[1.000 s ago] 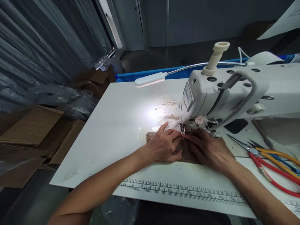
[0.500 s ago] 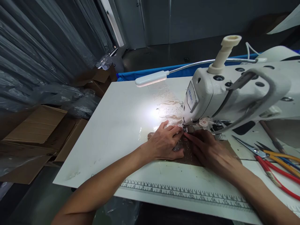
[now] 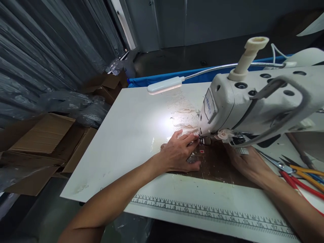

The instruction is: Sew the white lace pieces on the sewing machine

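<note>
Clearly we press our flat, open left hand (image 3: 180, 153) on thin, limp lace fabric (image 3: 183, 116) by the sewing machine (image 3: 253, 101) foot, best pinned near the edge; right hand (image 3: 246, 158) half hidden, state unclear

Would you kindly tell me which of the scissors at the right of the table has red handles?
The red-handled scissors lie nearest the table's front edge and the right hand; the yellow-handled scissors lie behind them.
</note>
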`<state>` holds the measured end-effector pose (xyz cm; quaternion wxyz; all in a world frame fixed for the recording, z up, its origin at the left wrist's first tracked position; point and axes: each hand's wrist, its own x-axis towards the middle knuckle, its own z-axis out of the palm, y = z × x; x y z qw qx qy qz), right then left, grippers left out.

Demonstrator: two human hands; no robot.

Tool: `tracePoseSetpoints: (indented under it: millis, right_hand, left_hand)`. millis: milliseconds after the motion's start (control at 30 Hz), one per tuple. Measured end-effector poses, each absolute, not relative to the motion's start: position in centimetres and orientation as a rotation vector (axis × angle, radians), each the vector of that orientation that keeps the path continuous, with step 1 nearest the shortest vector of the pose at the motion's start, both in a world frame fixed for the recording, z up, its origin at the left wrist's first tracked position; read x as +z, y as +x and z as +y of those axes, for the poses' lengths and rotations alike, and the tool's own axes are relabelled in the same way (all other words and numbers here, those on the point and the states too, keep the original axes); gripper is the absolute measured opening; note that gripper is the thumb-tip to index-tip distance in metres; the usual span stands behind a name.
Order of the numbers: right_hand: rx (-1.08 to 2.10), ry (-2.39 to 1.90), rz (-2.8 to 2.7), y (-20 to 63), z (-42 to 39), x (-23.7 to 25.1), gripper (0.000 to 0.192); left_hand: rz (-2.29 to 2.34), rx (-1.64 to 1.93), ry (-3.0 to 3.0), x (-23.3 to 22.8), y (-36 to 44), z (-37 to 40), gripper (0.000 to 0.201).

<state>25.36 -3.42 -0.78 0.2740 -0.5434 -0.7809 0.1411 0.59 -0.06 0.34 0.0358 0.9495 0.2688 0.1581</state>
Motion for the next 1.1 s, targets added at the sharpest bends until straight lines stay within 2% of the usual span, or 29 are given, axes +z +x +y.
tracePoseSetpoints:
  millis: [133, 467, 633, 767, 967, 1100]
  right_hand:
    - [0.509, -1.537, -2.031, 24.7, -4.7, -0.6, 0.031]
    - [0.238, -1.500, -2.041, 24.4, -5.0, -1.5, 0.030]
    - [0.226, -1.520, -2.101, 24.2, -5.4, -1.6, 0.030]
    - [0.187, -1.609, -2.123, 24.4, -5.3, -2.5, 0.037]
    - [0.211, -1.671, -2.090, 24.5, -5.2, -3.1, 0.051]
    - [0.229, -1.647, -2.105, 24.6, -4.9, -3.2, 0.045]
  left_hand:
    - [0.853, 0.511, 2.917, 0.2, 0.6, -0.2, 0.057]
    - [0.874, 0.503, 2.873, -0.2, 0.4, -0.3, 0.060]
    - [0.911, 0.535, 2.828, -0.3, 0.6, -0.4, 0.078]
    - [0.871, 0.433, 2.791, 0.3, 0.6, 0.6, 0.089]
    - [0.850, 0.227, 2.799, 1.7, 0.8, 3.9, 0.072]
    - [0.859, 0.239, 2.852, 1.4, 0.9, 4.5, 0.065]
